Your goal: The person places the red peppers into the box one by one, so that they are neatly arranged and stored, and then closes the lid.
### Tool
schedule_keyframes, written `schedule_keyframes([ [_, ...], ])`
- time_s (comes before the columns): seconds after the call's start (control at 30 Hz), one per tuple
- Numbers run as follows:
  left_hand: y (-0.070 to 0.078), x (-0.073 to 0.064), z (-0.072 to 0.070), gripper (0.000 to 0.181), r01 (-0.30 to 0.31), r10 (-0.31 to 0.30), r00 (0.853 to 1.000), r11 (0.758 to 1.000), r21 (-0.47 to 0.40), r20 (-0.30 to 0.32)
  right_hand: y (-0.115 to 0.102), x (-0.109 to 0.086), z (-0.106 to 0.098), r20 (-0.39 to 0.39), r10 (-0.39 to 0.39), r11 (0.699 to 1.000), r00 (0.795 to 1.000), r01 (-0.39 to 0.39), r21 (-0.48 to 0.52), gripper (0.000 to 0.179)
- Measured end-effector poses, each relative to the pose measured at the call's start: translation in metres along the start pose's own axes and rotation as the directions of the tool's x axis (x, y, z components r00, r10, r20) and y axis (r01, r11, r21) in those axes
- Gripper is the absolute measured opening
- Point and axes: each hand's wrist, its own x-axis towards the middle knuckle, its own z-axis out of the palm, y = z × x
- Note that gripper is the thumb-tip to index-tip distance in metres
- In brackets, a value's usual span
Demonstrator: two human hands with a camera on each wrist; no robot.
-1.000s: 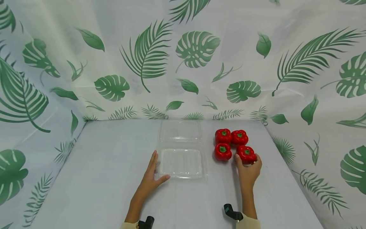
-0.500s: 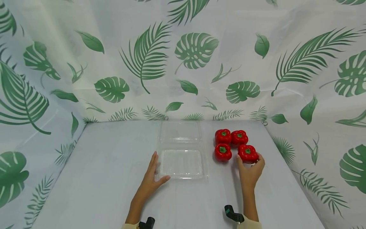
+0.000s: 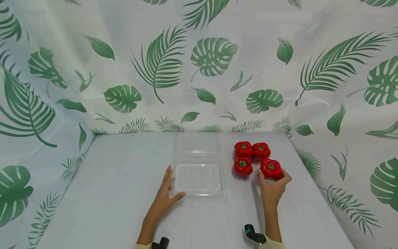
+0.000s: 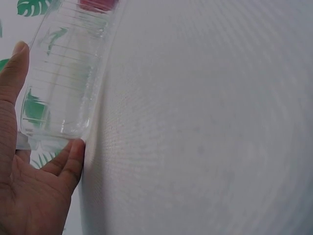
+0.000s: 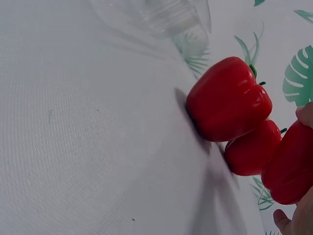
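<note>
A clear plastic clamshell container (image 3: 197, 178) lies with its lid (image 3: 196, 143) folded back in the middle of the white table. My left hand (image 3: 163, 199) rests along its near left corner, fingers straight at the left side and thumb at the front edge; the left wrist view shows the fingertips (image 4: 77, 147) right at the rim. On the right, my right hand (image 3: 273, 188) grips a red bell pepper (image 3: 271, 168) between thumb and fingers. Three more red bell peppers, one nearest the container (image 3: 243, 167), stand grouped just left of and behind the held one.
The white table (image 3: 102, 193) ends at a leaf-patterned cloth backdrop (image 3: 174, 110) behind and on both sides. Dark wrist-worn cameras sit on the left wrist (image 3: 161, 243) and right wrist (image 3: 254, 234).
My right hand has shifted slightly to the right with the bell pepper, widening the gap to the other peppers. My left hand stays at the container.
</note>
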Motion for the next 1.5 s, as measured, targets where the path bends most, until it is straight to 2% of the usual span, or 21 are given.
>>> schedule_keyframes([
  [0.2,0.0,0.001,0.0,0.103,-0.008,0.008,1.0,1.0,0.005,-0.004,-0.007,-0.004,0.001,-0.009,-0.026,0.999,1.0,0.027,0.048,0.079],
  [0.4,0.001,0.001,0.0,0.104,-0.01,0.01,1.0,1.0,0.011,-0.008,-0.017,-0.007,0.003,-0.022,-0.095,0.988,0.995,0.097,0.117,0.08],
  [0.6,0.003,0.001,-0.002,0.104,-0.002,0.002,1.0,1.0,-0.002,-0.002,-0.03,-0.01,0.006,0.031,-0.182,0.971,0.983,0.174,0.166,0.083],
  [0.73,0.003,0.002,-0.002,0.104,-0.001,0.001,1.0,1.0,-0.007,0.001,-0.043,-0.015,0.011,0.092,-0.241,0.96,0.966,0.223,0.169,0.085],
  [0.97,0.001,0.002,-0.001,0.105,-0.004,0.004,1.0,1.0,-0.008,0.007,-0.053,-0.027,0.025,0.219,-0.368,0.912,0.904,0.304,0.277,0.086],
  [1.13,0.001,0.001,0.0,0.105,-0.005,0.005,1.0,1.0,-0.011,0.002,-0.056,-0.036,0.036,0.304,-0.389,0.907,0.87,0.302,0.294,0.086],
  [1.37,0.001,0.001,-0.001,0.106,0.006,-0.006,1.0,1.0,-0.008,0.002,-0.055,-0.049,0.052,0.44,-0.344,0.931,0.829,0.241,0.274,0.079],
  [1.5,0.001,0.001,0.0,0.105,-0.004,0.004,1.0,1.0,-0.001,-0.003,-0.056,-0.055,0.062,0.521,-0.346,0.936,0.78,0.25,0.247,0.072],
])
